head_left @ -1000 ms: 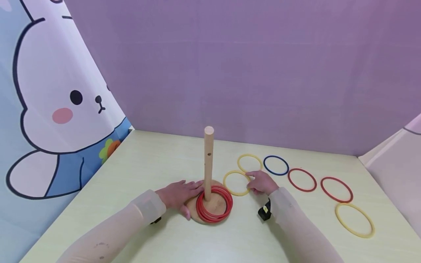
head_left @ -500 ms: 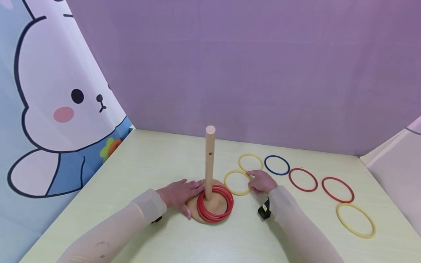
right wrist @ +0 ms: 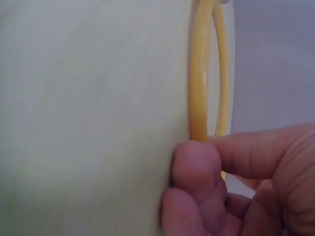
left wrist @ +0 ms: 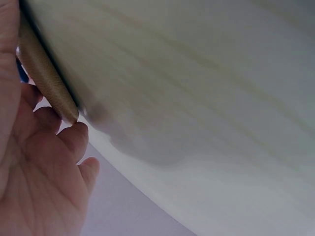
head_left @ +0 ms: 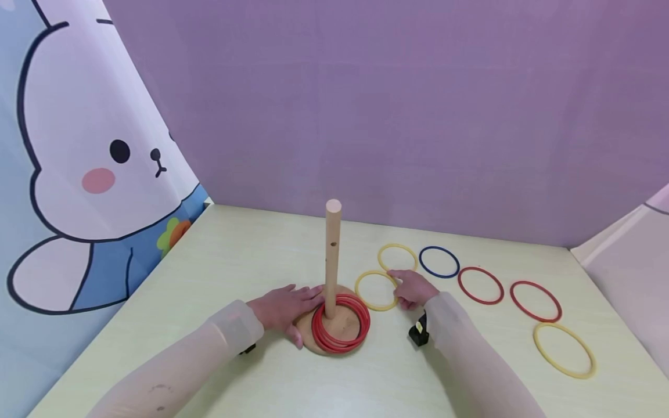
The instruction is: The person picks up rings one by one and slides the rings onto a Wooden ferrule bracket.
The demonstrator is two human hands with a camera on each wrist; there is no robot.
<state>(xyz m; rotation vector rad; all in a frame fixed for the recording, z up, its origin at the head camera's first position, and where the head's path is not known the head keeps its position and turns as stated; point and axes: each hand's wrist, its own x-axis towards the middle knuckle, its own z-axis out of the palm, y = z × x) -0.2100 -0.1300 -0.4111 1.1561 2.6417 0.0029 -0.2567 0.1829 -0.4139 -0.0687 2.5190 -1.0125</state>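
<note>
My left hand (head_left: 282, 310) rests on the left side of a round wooden base (head_left: 345, 326), fingers extended. From this base rises an upright wooden post (head_left: 332, 255). Several red rings (head_left: 337, 348) lie stacked around the post's foot. My right hand (head_left: 415, 288) is just right of the base, at the right side of a yellow ring (head_left: 377, 309) that lies on the table. In the right wrist view the thumb and fingers pinch the near end of this yellow ring (right wrist: 199, 73). The left wrist view has the left fingertips against the base's wooden edge (left wrist: 49, 81).
Behind the pinched ring lies another yellow ring (head_left: 397, 245). Farther right are a blue ring (head_left: 439, 277), a red ring (head_left: 488, 303), a second red ring (head_left: 528, 283) and a yellow ring (head_left: 579, 377). A purple cloth wall (head_left: 392, 116) closes the table's back.
</note>
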